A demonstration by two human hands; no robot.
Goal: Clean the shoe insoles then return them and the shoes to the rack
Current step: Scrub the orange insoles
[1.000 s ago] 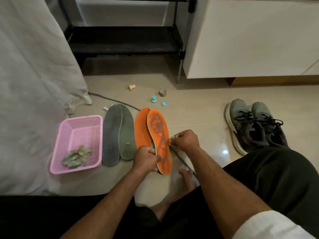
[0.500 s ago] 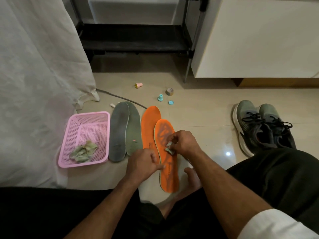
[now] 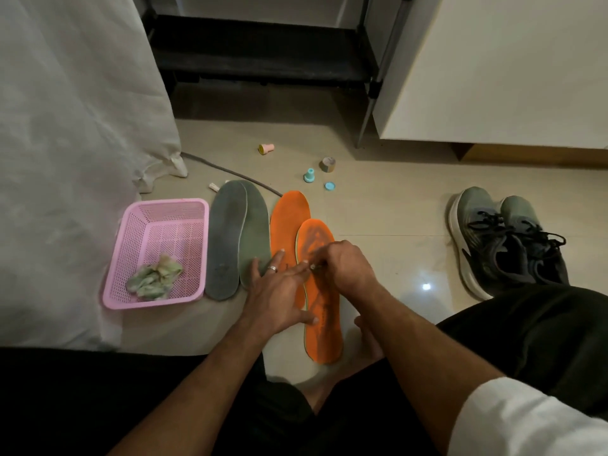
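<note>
Both forearms bare. Left hand (image 3: 279, 291): silver band ring (image 3: 272, 268) on one finger. Right hand (image 3: 345, 268): no ring visible. White sleeve (image 3: 526, 422) on right upper arm, lower right corner of view. Dark trousers (image 3: 526, 330) over both legs, black to dark green in dim light. Bare foot (image 3: 365, 343) showing between legs.

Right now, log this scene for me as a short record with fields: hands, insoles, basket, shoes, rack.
left hand: flat, fingers spread, pressing the near orange insole
right hand: curled over that insole, what it holds hidden
other insoles: second orange insole, two grey insoles, on the floor
pink basket: holds crumpled wipes
shoes: paired, on the floor, right
rack: dark shelf beyond
</note>
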